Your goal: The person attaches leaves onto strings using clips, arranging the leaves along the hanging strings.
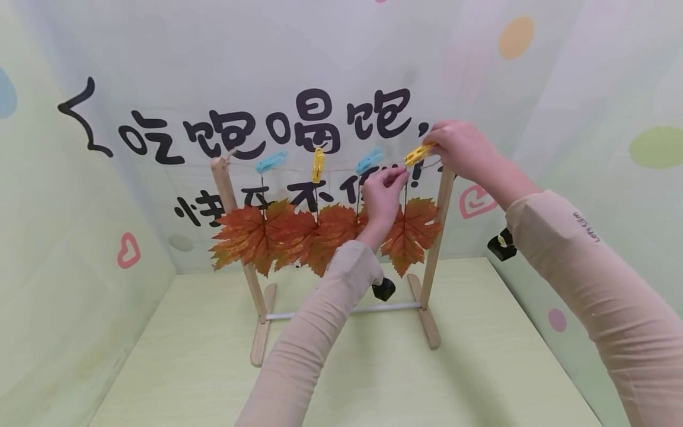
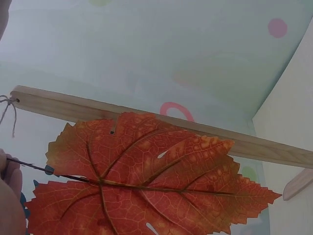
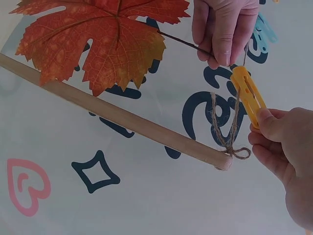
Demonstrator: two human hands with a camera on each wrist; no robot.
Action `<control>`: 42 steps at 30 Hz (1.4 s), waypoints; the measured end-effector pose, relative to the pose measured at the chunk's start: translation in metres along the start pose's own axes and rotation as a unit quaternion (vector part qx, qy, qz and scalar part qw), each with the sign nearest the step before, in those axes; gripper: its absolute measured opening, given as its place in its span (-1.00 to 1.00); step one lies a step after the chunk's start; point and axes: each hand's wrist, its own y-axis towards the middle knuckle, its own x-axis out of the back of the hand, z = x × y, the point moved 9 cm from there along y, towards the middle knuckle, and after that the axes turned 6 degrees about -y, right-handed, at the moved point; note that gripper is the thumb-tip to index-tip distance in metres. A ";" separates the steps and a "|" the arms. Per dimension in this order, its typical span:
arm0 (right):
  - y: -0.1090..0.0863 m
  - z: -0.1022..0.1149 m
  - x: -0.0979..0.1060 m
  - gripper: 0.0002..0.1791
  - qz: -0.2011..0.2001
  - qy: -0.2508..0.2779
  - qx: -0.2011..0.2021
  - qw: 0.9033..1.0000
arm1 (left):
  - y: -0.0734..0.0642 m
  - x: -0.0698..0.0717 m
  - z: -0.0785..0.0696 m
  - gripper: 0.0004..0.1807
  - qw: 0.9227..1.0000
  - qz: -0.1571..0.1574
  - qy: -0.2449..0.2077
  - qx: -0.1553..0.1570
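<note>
My left hand pinches the thin dark stem of an orange-red maple leaf near the right end of a twine line. In the left wrist view that leaf fills the lower middle, and only a sliver of the hand shows. My right hand grips the handle end of a yellow clothespin, whose other end is at the twine beside the left fingertips. Whether its tip has the stem cannot be told. More maple leaves hang along the twine from blue clothespins and a yellow clothespin.
A wooden frame holds the twine between a left post and a right post, standing on feet joined by a pale bar. It stands on a light table, before a cloth backdrop with black lettering.
</note>
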 end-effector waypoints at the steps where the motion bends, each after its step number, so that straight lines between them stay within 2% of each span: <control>1: 0.000 0.000 -0.001 -0.81 0.000 0.000 0.001 1.000 | 0.000 0.000 0.001 -0.80 1.000 0.000 -0.002 0.001; 6: 0.000 0.000 -0.003 -0.80 0.005 -0.001 0.002 1.000 | 0.001 0.000 0.004 -0.81 1.000 0.000 -0.021 0.009; 12: -0.002 -0.003 -0.007 -0.77 0.029 0.006 -0.011 0.999 | 0.002 0.001 0.005 -0.81 0.999 0.000 -0.030 0.021; 19: -0.002 -0.008 -0.007 -0.71 0.056 0.024 -0.022 0.998 | 0.005 0.002 0.004 -0.81 0.999 -0.002 -0.030 0.019; 35: -0.005 -0.016 -0.007 -0.81 0.032 0.042 -0.045 0.998 | 0.003 -0.001 0.002 -0.80 0.999 0.012 -0.019 0.023; 42: -0.003 -0.014 -0.012 -0.74 0.071 0.041 -0.054 0.995 | 0.006 0.001 0.003 -0.81 1.000 0.006 -0.022 0.015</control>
